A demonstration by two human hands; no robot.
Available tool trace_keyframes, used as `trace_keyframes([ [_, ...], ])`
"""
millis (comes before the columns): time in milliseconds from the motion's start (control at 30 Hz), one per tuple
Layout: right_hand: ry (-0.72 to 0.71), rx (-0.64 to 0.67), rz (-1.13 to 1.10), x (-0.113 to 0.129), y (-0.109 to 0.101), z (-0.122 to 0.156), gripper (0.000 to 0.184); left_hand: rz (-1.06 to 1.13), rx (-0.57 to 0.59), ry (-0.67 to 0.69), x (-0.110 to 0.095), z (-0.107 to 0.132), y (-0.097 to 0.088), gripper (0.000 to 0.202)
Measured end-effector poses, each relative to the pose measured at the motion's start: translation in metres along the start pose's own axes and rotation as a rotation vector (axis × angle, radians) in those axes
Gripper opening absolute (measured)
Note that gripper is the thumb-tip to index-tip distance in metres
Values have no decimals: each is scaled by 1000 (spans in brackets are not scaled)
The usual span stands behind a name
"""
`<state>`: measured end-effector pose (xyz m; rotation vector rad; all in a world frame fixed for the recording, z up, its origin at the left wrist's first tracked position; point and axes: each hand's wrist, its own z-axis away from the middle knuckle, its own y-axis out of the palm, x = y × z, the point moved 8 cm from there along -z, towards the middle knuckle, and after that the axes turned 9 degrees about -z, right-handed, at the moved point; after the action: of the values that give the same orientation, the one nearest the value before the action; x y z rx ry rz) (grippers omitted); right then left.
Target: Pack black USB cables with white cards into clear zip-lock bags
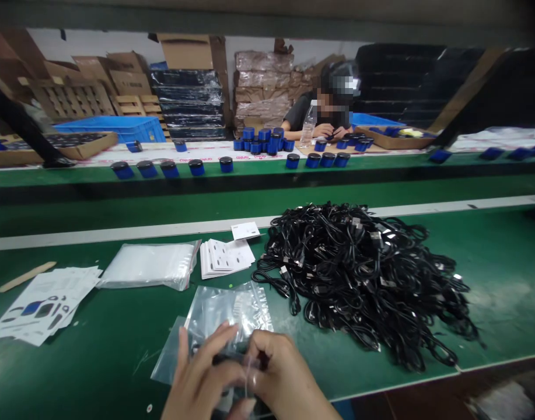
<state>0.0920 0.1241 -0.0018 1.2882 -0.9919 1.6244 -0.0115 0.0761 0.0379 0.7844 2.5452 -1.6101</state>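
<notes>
My left hand [197,379] and my right hand [282,379] meet at the front edge of the green table [118,350]. Both pinch a clear plastic bag [232,312] whose top lies flat on the table ahead of my fingers. Something dark sits between my fingers, partly hidden; it looks like a black cable. A big tangled heap of black cables [363,274] lies just right of my hands.
A stack of clear bags [149,265], a pile of small white cards [226,256], printed leaflets [44,303] and a wooden stick [26,276] lie to the left. Blue jars [197,167] line the far conveyor. A person [324,108] sits across, among cardboard boxes.
</notes>
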Motion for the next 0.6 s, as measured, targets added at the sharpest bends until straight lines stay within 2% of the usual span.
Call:
trace_keyframes([
  [67, -43, 65, 50, 8, 0, 0, 26, -22, 222, 74, 8, -10, 3, 47],
  [100, -74, 96, 59, 13, 1, 0, 22, -31, 281, 29, 17, -15, 1, 56],
  [133, -99, 106, 41, 18, 0, 1, 18, -10, 334, -32, 25, -18, 1, 58],
  [167, -111, 100, -6, 21, -2, 1, 15, 27, 369, -112, 32, -21, 0, 51],
  [233, -98, 88, -159, 23, -6, 2, 12, 130, 394, -274, 41, -26, 1, 21],
  [267, -82, 87, -211, 22, -7, 2, 17, 169, 390, -337, 42, -27, 1, 7],
  [333, -63, 83, -187, 20, -8, 3, 17, 215, 356, -433, 43, -29, -1, 17],
  [400, -51, 43, -104, 18, -11, 2, 3, 303, 335, -508, 44, -29, -1, 24],
  [467, -31, -21, -75, 17, -17, 1, 14, 458, 339, -588, 45, -26, 1, 27],
  [600, -12, -55, -130, 19, -23, -2, 15, 667, 325, -686, 51, -21, 3, 29],
])
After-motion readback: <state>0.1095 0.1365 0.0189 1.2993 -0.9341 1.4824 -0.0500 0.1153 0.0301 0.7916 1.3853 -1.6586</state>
